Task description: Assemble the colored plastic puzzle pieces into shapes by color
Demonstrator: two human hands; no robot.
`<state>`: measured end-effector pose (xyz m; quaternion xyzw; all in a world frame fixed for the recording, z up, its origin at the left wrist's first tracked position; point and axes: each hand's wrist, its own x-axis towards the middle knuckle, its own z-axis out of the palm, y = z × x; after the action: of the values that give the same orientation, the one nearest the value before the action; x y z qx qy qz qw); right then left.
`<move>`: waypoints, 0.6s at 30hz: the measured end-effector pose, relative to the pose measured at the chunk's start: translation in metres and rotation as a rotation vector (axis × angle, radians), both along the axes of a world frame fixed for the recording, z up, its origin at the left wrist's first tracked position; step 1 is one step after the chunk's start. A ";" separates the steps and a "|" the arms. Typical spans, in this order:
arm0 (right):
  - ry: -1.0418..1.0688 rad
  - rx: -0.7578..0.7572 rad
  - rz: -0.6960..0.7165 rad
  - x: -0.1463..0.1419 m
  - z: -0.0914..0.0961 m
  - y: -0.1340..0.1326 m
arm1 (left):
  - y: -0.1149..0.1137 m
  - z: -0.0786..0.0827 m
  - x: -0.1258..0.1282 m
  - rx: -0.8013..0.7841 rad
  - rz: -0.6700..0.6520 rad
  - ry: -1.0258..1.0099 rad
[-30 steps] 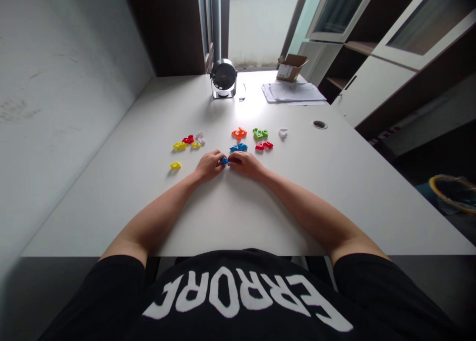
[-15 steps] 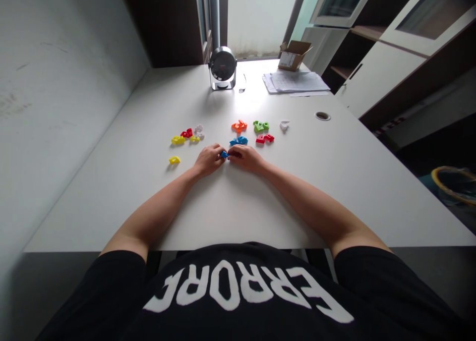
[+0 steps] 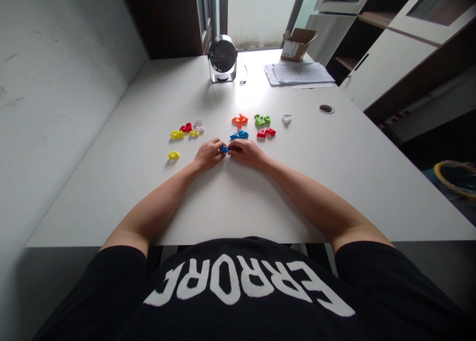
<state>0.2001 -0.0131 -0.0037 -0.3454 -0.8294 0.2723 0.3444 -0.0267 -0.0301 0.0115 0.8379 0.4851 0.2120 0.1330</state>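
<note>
A small blue plastic piece [image 3: 224,149] sits between my two hands, just above or on the white table. My left hand [image 3: 210,153] pinches it from the left, fingers curled. From the other side, the fingertips of my right hand [image 3: 247,152] close on its right end, where they partly hide it. Right behind my hands lies a small pile of blue pieces [image 3: 239,135]. Orange pieces [image 3: 240,119] lie farther back, with green pieces [image 3: 262,119] and red pieces [image 3: 266,132] to their right.
On the left lie yellow pieces [image 3: 177,134], red ones [image 3: 186,127], white ones [image 3: 199,125] and a lone yellow piece [image 3: 173,155]. One white piece [image 3: 286,118] is at the right. A round black device [image 3: 222,54], papers [image 3: 303,74] and an open carton [image 3: 297,46] stand behind.
The camera has tilted slightly, so the table's contents appear higher in the picture. Both hands keep their hold on the blue piece, which has turned a little at most.
</note>
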 end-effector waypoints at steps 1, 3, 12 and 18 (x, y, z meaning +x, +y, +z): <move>0.000 0.000 -0.004 0.000 0.000 0.000 | 0.000 0.000 0.000 0.001 0.000 0.000; -0.003 0.002 -0.012 0.000 0.001 0.000 | 0.000 0.000 0.000 0.004 0.001 -0.001; -0.011 0.005 -0.018 -0.001 0.002 -0.002 | -0.001 0.002 0.001 0.017 0.000 -0.009; -0.016 -0.006 -0.022 -0.001 0.004 -0.003 | -0.001 0.004 0.001 0.013 -0.002 -0.008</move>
<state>0.1996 -0.0165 0.0000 -0.3578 -0.8274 0.2681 0.3399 -0.0255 -0.0311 0.0156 0.8384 0.4823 0.2182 0.1297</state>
